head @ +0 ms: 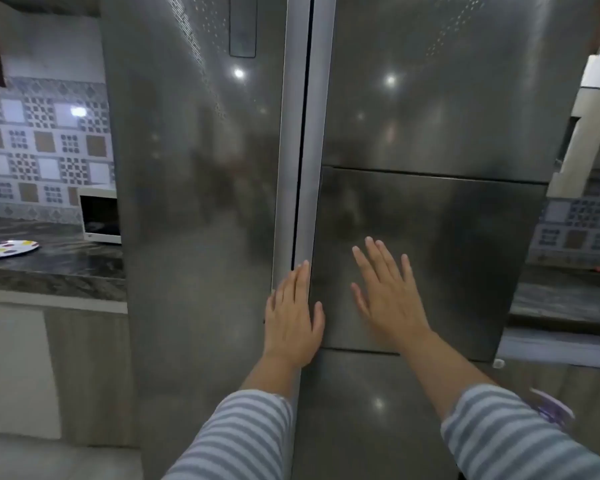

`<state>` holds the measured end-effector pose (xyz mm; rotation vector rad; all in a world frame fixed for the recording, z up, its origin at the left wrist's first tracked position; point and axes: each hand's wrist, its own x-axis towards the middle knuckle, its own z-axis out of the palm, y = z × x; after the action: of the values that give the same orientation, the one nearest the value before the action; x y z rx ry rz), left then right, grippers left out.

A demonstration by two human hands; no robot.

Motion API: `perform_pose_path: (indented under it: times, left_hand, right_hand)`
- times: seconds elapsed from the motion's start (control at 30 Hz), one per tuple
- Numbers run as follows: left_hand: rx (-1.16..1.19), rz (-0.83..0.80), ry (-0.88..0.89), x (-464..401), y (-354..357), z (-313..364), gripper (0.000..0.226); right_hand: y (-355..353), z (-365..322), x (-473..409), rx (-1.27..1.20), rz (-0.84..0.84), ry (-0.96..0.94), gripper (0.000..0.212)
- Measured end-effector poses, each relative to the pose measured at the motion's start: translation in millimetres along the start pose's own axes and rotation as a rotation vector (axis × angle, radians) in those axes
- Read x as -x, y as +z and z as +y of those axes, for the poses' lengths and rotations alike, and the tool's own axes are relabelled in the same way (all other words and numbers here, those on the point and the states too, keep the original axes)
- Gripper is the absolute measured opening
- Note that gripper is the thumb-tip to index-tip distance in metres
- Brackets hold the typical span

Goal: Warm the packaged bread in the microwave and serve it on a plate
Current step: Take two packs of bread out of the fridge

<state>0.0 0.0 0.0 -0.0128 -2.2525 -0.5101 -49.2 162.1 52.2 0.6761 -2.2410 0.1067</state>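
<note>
A tall steel two-door fridge [430,116] fills the view, both doors closed. My left hand [291,317] lies flat at the middle seam, fingertips on the right door's edge strip. My right hand [385,292] is spread flat on the inset panel of the right door. Both hands hold nothing. A white microwave [99,216] with a dark window stands on the counter at left, half hidden behind the fridge. A white plate [7,249] with coloured spots lies on that counter. No packaged bread is visible.
The dark marbled counter [59,268] runs along the left above pale cabinets [18,368]. Patterned tiles [42,143] cover the wall behind it. Another counter [561,299] shows at the right of the fridge.
</note>
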Motion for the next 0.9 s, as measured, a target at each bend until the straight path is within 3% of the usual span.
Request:
perform_pose_path:
  times: [0.23, 0.47, 0.9]
  left_hand:
    - [0.160, -0.025, -0.073, -69, 81, -35, 0.074]
    - [0.313, -0.027, -0.169, -83, 148, -46, 0.092]
    - [0.170, -0.043, -0.218, -88, 170, -53, 0.104]
  right_hand:
    - [85, 20, -94, 0.058, 0.081, -0.082, 0.057]
    - [146, 43, -118, 0.220, 0.131, -0.204, 0.070]
    - [158, 50, -120, 0.212, 0.110, -0.233, 0.072]
